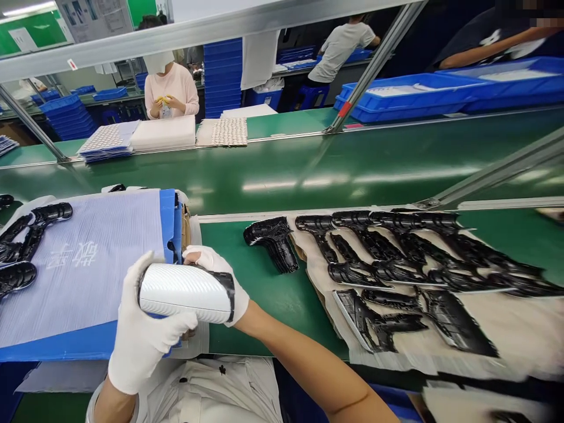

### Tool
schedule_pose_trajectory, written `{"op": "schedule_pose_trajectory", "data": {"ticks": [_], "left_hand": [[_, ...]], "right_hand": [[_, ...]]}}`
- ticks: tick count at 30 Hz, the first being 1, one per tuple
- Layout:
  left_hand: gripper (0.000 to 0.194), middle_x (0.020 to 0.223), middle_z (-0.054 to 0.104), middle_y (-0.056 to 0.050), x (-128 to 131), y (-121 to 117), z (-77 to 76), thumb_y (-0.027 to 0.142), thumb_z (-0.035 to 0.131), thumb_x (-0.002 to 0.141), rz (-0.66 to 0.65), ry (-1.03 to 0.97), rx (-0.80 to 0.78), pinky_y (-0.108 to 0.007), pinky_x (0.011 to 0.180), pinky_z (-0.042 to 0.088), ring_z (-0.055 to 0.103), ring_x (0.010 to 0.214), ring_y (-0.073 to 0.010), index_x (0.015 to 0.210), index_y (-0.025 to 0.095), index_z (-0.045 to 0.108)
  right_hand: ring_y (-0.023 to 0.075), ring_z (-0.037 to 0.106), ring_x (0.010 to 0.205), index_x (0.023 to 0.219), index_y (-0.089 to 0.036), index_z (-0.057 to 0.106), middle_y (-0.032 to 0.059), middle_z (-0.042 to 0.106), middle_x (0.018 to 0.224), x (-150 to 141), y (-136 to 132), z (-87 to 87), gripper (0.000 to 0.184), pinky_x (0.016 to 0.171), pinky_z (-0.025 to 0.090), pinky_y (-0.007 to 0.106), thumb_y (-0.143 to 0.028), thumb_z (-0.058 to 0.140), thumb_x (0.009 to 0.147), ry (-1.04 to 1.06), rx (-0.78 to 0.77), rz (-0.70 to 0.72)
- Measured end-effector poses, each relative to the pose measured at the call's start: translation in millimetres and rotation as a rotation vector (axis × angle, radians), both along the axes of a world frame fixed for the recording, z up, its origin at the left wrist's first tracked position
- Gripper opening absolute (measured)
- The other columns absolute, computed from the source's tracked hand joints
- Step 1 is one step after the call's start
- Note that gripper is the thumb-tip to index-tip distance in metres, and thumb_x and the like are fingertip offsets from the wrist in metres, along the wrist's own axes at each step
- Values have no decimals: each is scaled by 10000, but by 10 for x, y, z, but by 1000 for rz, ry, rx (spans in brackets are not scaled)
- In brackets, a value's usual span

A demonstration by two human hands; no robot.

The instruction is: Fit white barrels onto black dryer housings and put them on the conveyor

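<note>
In front of my body I hold a white ribbed plastic shell (185,292) with a dark end, lying on its side. My left hand (143,332), in a white glove, is wrapped round its left end, with the thumb along the bottom edge. Behind and to the right of the shell, my right hand (235,291), also gloved, grips the dark end; most of its fingers are hidden. Just right of my hands, a black pistol-shaped shell (273,238) lies on the green table. Under my left hand is a blue corrugated sheet stack (166,226) topped by a translucent sheet (101,276).
Several rows of black pistol-shaped shells (388,249) lie on pale sheets (493,317) at right. More black shells (33,229) sit at far left. A green belt (308,170) runs behind, under a metal frame (374,70). Across it, a person (173,94) works by blue trays (414,94).
</note>
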State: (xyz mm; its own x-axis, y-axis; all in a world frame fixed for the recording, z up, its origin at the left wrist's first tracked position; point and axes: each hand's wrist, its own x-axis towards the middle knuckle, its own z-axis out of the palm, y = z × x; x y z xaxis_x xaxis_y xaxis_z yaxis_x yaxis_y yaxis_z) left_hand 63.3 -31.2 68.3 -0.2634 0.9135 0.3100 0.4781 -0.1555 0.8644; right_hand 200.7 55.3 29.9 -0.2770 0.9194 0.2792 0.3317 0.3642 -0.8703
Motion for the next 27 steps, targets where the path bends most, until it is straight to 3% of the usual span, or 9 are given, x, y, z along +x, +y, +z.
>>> {"op": "schedule_pose_trajectory", "data": {"ticks": [2,5,7,10,13,15,22,27], "left_hand": [[1124,1394,485,-179,65,-12,16,655,855,520,78,136,48,-648,1075,356,456,1307,-447,1455,227,400],[1209,1426,414,-244,167,-24,55,732,800,506,133,309,93,-682,1022,387,423,1309,-502,1473,139,380],[1091,1374,451,-248,196,-17,100,719,745,600,154,352,49,-677,993,410,458,1267,-493,1444,108,423],[730,1257,557,-189,151,15,184,617,632,787,178,286,-17,-602,986,448,544,1183,-414,1333,139,553],[437,1206,642,-101,52,31,228,524,546,910,126,114,-45,-475,980,476,595,1140,-316,1218,229,640],[376,1192,676,-63,-4,17,214,504,499,959,74,-9,-56,-426,983,473,612,1124,-278,1201,261,654],[468,1173,707,-56,-82,-36,101,588,519,934,-50,-195,7,-386,943,506,649,1083,-264,1258,268,628],[887,1145,694,-104,-110,-5,140,725,799,583,-127,-126,1,-444,858,550,663,1035,-340,1291,232,594]], "right_hand": [[178,591,845,705,-216,573,30,611,805,21,-3,2,167,834,505,304,-119,521,830,-62,128,-28],[184,586,823,714,-224,557,42,613,820,24,4,-5,211,844,518,331,-150,473,893,-144,233,-100],[190,604,836,746,-230,577,48,632,849,18,1,-13,227,916,519,364,-208,452,935,-167,255,-152],[204,637,946,879,-239,645,68,672,985,14,-18,-44,227,1022,492,393,-234,431,956,-142,311,-229],[208,643,1049,942,-257,679,64,686,1062,14,-22,-84,217,989,528,355,-223,465,939,-87,289,-169],[199,654,1037,890,-263,685,47,696,1015,6,-14,-101,237,934,558,326,-195,460,925,-67,262,-99],[178,632,1095,843,-256,652,23,694,941,-50,-37,-153,236,986,536,316,-117,460,839,-31,338,-21],[188,573,1253,899,-266,677,27,694,1164,-59,-2,-326,201,1078,486,348,-165,504,896,-10,335,-33]]}}
